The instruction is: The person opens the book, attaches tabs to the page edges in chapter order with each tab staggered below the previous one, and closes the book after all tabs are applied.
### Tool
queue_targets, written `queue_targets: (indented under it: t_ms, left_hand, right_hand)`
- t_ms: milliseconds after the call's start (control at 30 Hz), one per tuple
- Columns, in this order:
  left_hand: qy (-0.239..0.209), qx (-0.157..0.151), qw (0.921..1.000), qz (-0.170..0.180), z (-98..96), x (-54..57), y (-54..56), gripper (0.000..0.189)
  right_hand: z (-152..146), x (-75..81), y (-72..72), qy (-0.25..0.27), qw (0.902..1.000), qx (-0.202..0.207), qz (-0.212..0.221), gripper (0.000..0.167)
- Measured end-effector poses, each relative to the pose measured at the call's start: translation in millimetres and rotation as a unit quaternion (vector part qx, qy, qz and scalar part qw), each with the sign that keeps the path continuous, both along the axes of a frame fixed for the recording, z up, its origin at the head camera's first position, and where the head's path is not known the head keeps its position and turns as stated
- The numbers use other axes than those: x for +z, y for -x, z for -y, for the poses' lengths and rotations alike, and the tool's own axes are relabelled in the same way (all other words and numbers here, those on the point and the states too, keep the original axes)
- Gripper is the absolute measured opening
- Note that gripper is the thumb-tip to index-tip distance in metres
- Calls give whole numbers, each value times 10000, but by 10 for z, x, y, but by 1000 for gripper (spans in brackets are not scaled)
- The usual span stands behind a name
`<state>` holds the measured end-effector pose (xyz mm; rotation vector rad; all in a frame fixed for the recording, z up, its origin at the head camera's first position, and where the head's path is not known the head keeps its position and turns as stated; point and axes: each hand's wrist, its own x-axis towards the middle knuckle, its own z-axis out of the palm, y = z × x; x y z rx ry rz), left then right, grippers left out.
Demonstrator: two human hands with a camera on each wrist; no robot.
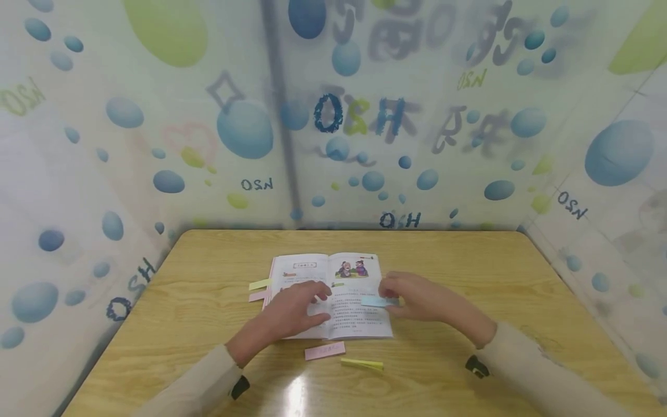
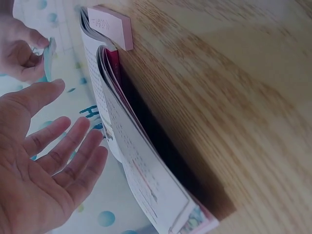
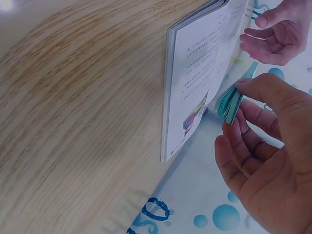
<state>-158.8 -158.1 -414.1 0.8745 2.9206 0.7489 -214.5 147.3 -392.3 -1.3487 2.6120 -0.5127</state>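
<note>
An open book (image 1: 356, 321) lies on the wooden table, with printed text and a colour picture on its right page. My right hand (image 1: 417, 296) pinches a pad of blue-green sticky notes (image 3: 231, 103) between thumb and fingers above the right page; in the right wrist view the pad's sheets fan apart. Over the left page hovers my left hand (image 1: 299, 307), its fingers spread and relaxed and nothing in them, as the left wrist view (image 2: 53, 161) also shows. A yellow tab (image 1: 259, 284) and a pink tab (image 1: 257, 296) stick out from the book's left edge.
In front of the book lie a pink sticky-note pad (image 1: 325, 351) and a yellow sticky-note pad (image 1: 362, 364). The wooden table (image 1: 208, 260) meets patterned wall sheeting (image 1: 443, 145) at the back and sides.
</note>
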Motion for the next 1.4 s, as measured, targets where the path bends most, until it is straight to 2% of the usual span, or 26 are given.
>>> queue_targets:
  t_ms: [333, 600, 900, 1400]
  left_hand:
    - [-98, 101, 9994, 316, -35, 24, 20, 40]
    - [-160, 162, 9991, 362, -41, 34, 17, 39]
    - [-428, 40, 9977, 515, -105, 22, 34, 36]
    - [-654, -82, 9975, 237, -169, 4, 28, 24]
  right_hand:
    - [163, 16, 12, 106, 9997, 155, 143, 17]
    - [291, 30, 0, 67, 9996, 213, 172, 18]
    - [387, 23, -12, 232, 9986, 474, 98, 18]
    - [491, 21, -29, 257, 9983, 524, 35, 17]
